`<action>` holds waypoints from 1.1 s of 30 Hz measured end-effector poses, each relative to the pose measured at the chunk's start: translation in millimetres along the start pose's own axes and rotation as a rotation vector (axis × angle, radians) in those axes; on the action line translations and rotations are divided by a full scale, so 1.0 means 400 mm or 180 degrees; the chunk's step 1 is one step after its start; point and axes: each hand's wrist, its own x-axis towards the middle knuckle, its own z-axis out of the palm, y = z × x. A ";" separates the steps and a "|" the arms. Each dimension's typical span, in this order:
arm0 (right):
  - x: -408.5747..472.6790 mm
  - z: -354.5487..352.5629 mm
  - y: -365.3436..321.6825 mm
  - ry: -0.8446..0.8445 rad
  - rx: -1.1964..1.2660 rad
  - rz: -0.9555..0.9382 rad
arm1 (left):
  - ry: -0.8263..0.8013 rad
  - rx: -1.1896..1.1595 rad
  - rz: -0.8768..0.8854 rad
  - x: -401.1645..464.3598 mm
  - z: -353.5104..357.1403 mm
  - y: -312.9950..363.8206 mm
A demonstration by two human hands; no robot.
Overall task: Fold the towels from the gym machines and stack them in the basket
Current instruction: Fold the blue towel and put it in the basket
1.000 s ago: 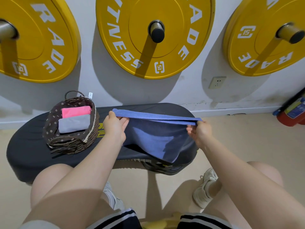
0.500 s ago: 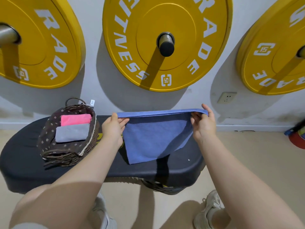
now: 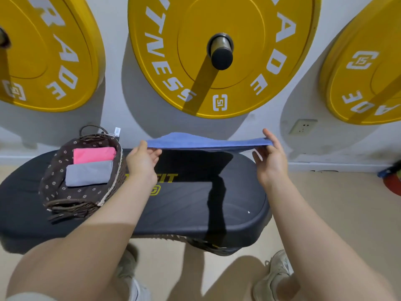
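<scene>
A blue cloth towel [image 3: 208, 142] hangs stretched flat in the air above the black padded bench [image 3: 195, 205], its left end pinched by the left hand [image 3: 142, 164], its right end by the right hand [image 3: 270, 159]; left of them the brown wicker basket [image 3: 71, 203] holds a folded pink towel [image 3: 94, 154] and a folded grey towel [image 3: 87, 172]

1. Blue towel [image 3: 208, 142], plain, stretched flat up in the air.
2. Dark brown wicker basket [image 3: 71, 205] at the left, its brown lining dotted with small pale flowers.
3. Inside it, a pink towel [image 3: 94, 154] on the far side and a grey towel [image 3: 87, 175] on the near side, both plain.
4. Black bench [image 3: 195, 205] with yellow lettering.
5. Yellow weight plates [image 3: 221, 51] on the far wall, lettered in white.
</scene>
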 end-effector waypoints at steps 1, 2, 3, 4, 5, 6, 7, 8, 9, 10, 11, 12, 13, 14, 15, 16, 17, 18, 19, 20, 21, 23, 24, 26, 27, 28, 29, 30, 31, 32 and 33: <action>-0.002 -0.023 0.027 0.0138 -0.0285 0.0068 | 0.0102 0.0175 -0.0121 0.003 -0.025 -0.031; -0.009 -0.051 0.056 0.0236 -0.0521 0.0150 | 0.0179 0.0336 -0.0242 0.004 -0.053 -0.064; -0.014 -0.085 0.088 0.0283 -0.0752 0.0243 | 0.0225 0.0500 -0.0351 0.004 -0.081 -0.097; -0.023 -0.120 0.118 0.0308 -0.0974 0.0369 | 0.0239 0.0669 -0.0444 0.001 -0.107 -0.126; -0.030 -0.157 0.147 0.0348 -0.1196 0.0519 | 0.0240 0.0858 -0.0516 -0.002 -0.132 -0.152; -0.040 -0.190 0.174 0.0412 -0.1370 0.0666 | 0.0232 0.1072 -0.0578 -0.006 -0.155 -0.171; -0.050 -0.219 0.196 0.0493 -0.1490 0.0803 | 0.0219 0.1300 -0.0628 -0.010 -0.176 -0.187; -0.060 -0.242 0.213 0.0564 -0.1569 0.0917 | 0.0202 0.1513 -0.0678 -0.013 -0.194 -0.201; -0.071 -0.260 0.224 0.0610 -0.1632 0.1007 | 0.0192 0.1705 -0.0730 -0.016 -0.210 -0.213; -0.082 -0.273 0.230 0.0642 -0.1678 0.1081 | 0.0191 0.1870 -0.0775 -0.019 -0.223 -0.221; -0.092 -0.281 0.231 0.0676 -0.1705 0.1155 | 0.0193 0.1996 -0.0807 -0.022 -0.232 -0.226; -0.102 -0.286 0.229 0.0707 -0.1697 0.1240 | 0.0193 0.2078 -0.0840 -0.026 -0.239 -0.228; -0.113 -0.290 0.227 0.0716 -0.1699 0.1331 | 0.0184 0.2123 -0.0890 -0.031 -0.246 -0.228; -0.122 -0.292 0.226 0.0700 -0.1716 0.1416 | 0.0179 0.2128 -0.0945 -0.037 -0.250 -0.228; -0.130 -0.292 0.224 0.0662 -0.1737 0.1499 | 0.0172 0.2113 -0.0999 -0.041 -0.254 -0.227; -0.135 -0.290 0.221 0.0625 -0.1735 0.1585 | 0.0160 0.2099 -0.1044 -0.045 -0.256 -0.226; -0.137 -0.287 0.218 0.0584 -0.1709 0.1663 | 0.0140 0.2092 -0.1072 -0.047 -0.257 -0.226; -0.135 -0.284 0.216 0.0550 -0.1666 0.1711 | 0.0114 0.2105 -0.1084 -0.046 -0.256 -0.227; -0.131 -0.281 0.214 0.0515 -0.1646 0.1724 | 0.0084 0.2132 -0.1079 -0.042 -0.255 -0.230; -0.124 -0.278 0.215 0.0464 -0.1661 0.1702 | 0.0052 0.2132 -0.1054 -0.036 -0.253 -0.235; -0.116 -0.276 0.218 0.0380 -0.1702 0.1647 | 0.0020 0.2071 -0.1006 -0.029 -0.252 -0.238; -0.095 -0.281 0.231 0.0174 -0.1799 0.1494 | -0.0045 0.1920 -0.0881 -0.015 -0.247 -0.245; -0.083 -0.287 0.239 0.0112 -0.1869 0.1433 | -0.0085 0.1869 -0.0880 -0.009 -0.244 -0.243; -0.053 -0.298 0.258 0.0116 -0.2011 0.1306 | -0.0211 0.1678 -0.1012 0.003 -0.234 -0.239; -0.036 -0.300 0.266 0.0158 -0.2063 0.1212 | -0.0264 0.1609 -0.1061 0.015 -0.228 -0.240; -0.018 -0.299 0.274 0.0197 -0.2121 0.1111 | -0.0274 0.1643 -0.1049 0.032 -0.223 -0.244; -0.002 -0.294 0.279 0.0216 -0.2193 0.1012 | -0.0253 0.1783 -0.0956 0.053 -0.218 -0.252; 0.016 -0.288 0.285 0.0211 -0.2317 0.0917 | -0.0224 0.1983 -0.0796 0.074 -0.212 -0.262; 0.034 -0.280 0.292 0.0199 -0.2454 0.0844 | -0.0201 0.2233 -0.0654 0.096 -0.209 -0.272; 0.051 -0.270 0.295 0.0190 -0.2575 0.0785 | -0.0226 0.2470 -0.0554 0.117 -0.203 -0.280; 0.068 -0.260 0.300 0.0182 -0.2660 0.0737 | -0.0282 0.2693 -0.0452 0.138 -0.200 -0.289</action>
